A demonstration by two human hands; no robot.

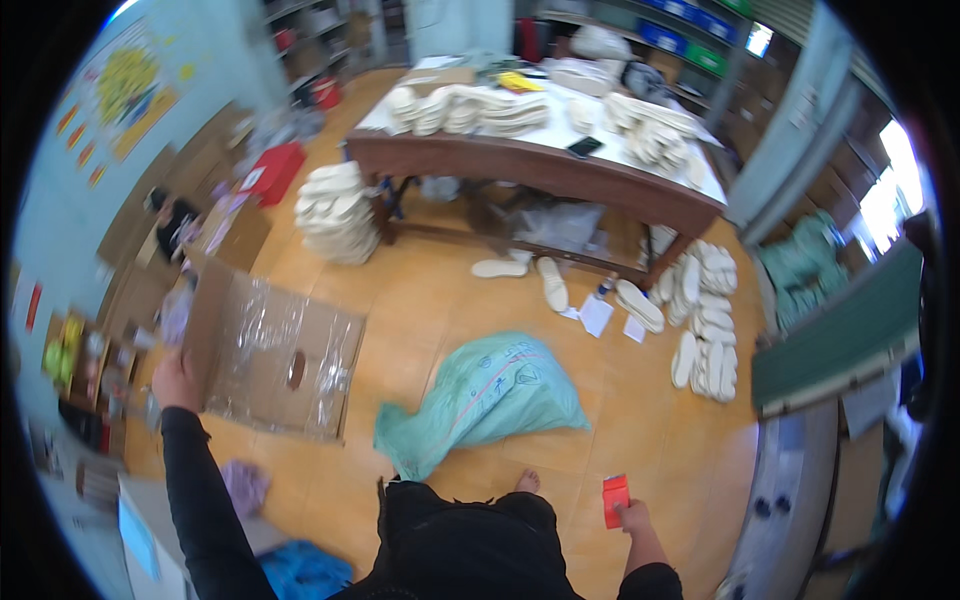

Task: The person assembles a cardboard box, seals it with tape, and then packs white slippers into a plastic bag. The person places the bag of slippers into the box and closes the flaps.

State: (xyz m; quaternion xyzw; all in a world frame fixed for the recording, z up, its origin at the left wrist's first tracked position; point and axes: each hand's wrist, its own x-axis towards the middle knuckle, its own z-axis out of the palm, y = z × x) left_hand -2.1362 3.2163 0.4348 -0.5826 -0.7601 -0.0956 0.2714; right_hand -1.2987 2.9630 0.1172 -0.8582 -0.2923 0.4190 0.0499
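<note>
At the left, my left hand (177, 381) grips the edge of a brown cardboard carton (262, 385). One panel of it stands up beside my fingers; the broad panel carries clear tape and an oval hand hole. My right hand (634, 516) is low on the right, closed around a small flat red object (615, 498) whose exact kind I cannot make out. Between my hands, just ahead of my body, a stuffed green woven sack (505, 395) lies on the floor, its loose end toward me.
A long wooden table (540, 170) holds stacked cream shoe soles (480, 108) and a phone (584, 147). More cream soles (712, 330) stand in piles on the floor by its right leg, and another stack (335, 212) by its left. A green panel (840, 325) juts in at right.
</note>
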